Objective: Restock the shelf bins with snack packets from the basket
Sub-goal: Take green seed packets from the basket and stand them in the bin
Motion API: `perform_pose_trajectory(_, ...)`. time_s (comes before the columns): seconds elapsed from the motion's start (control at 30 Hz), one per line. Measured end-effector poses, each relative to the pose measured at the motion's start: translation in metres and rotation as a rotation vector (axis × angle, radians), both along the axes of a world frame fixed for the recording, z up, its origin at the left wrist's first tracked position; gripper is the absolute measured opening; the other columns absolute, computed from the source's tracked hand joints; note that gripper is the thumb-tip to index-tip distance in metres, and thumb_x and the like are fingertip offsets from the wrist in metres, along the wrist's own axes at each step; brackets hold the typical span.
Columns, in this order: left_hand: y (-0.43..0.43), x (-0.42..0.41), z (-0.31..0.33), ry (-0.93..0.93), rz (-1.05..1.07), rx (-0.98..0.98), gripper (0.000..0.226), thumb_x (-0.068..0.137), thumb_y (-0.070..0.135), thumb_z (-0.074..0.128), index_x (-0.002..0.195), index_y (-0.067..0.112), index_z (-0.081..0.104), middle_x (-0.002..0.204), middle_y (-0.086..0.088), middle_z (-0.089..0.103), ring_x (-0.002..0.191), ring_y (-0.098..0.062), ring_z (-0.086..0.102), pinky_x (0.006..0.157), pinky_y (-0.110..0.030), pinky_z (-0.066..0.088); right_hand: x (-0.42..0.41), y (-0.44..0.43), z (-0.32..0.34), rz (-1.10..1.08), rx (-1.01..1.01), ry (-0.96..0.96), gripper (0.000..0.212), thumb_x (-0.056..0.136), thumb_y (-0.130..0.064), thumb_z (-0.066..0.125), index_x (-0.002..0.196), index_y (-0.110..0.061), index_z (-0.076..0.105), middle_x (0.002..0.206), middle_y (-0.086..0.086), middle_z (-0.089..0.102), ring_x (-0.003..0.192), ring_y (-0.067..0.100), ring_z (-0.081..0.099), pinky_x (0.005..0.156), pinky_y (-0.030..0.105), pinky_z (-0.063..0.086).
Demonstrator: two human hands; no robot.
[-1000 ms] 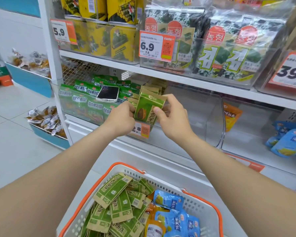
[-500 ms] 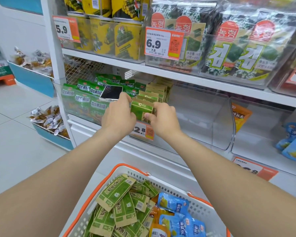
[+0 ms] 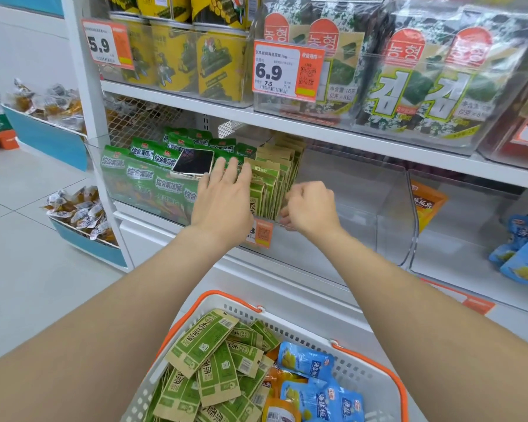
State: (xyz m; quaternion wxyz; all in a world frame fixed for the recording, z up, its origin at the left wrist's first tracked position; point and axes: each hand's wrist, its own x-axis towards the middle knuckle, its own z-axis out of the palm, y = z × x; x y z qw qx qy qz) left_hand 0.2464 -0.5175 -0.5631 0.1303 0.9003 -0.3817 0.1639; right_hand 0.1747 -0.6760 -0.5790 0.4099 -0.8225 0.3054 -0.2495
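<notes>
A row of green-and-tan snack packets stands upright at the left end of a clear shelf bin. My left hand is spread flat, its straight fingers against the front of that row. My right hand hovers just right of the row with fingers loosely curled and nothing in it. Below, a white basket with an orange rim holds several more green-and-tan packets, blue packets and an orange one.
A phone lies on bright green packets in the bin to the left. An orange packet and blue packets sit in bins to the right. Seaweed packs fill the upper shelf. An orange price tag hangs below.
The packet that both hands held a second ago now stands in the bin's row. My left hand has flattened against the row; my right hand has let go and drawn back.
</notes>
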Motion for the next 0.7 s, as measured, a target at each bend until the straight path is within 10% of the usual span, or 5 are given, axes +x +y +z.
perform_pose_trajectory(0.13, -0.011, -0.004, -0.003, 0.017, -0.046, -0.086, 0.073, 0.09, 0.026, 0.058, 0.151, -0.005, 0.032, 0.17, -0.028, -0.005, 0.158, -0.043, -0.01, 0.129, -0.053, 0.002, 0.0, -0.016, 0.0, 0.041, 0.259, 0.188, 0.027, 0.078, -0.008, 0.049, 0.1, 0.003, 0.062, 0.104, 0.026, 0.066, 0.092, 0.048, 0.073, 0.072, 0.061, 0.063)
perform_pose_trajectory(0.3, -0.024, 0.003, -0.006, 0.029, -0.029, -0.091, 0.085, 0.087, 0.045, 0.07, 0.158, 0.024, 0.028, 0.174, -0.013, 0.0, 0.156, -0.049, -0.002, 0.127, -0.062, 0.007, 0.024, -0.019, -0.004, 0.171, 0.339, 0.217, 0.051, 0.069, -0.018, 0.052, 0.118, -0.01, 0.064, 0.113, 0.019, 0.072, 0.098, 0.036, 0.074, 0.088, 0.054, 0.062)
perform_pose_trajectory(0.7, -0.051, 0.028, -0.006, -0.03, -0.089, -0.209, 0.063, 0.073, 0.031, 0.082, 0.128, 0.019, 0.056, 0.126, -0.003, 0.058, 0.115, -0.031, 0.05, 0.101, -0.04, 0.035, 0.043, -0.039, -0.019, 0.157, 0.227, 0.212, 0.054, 0.068, -0.02, 0.044, 0.118, -0.008, 0.061, 0.113, 0.018, 0.067, 0.108, 0.04, 0.067, 0.095, 0.051, 0.058)
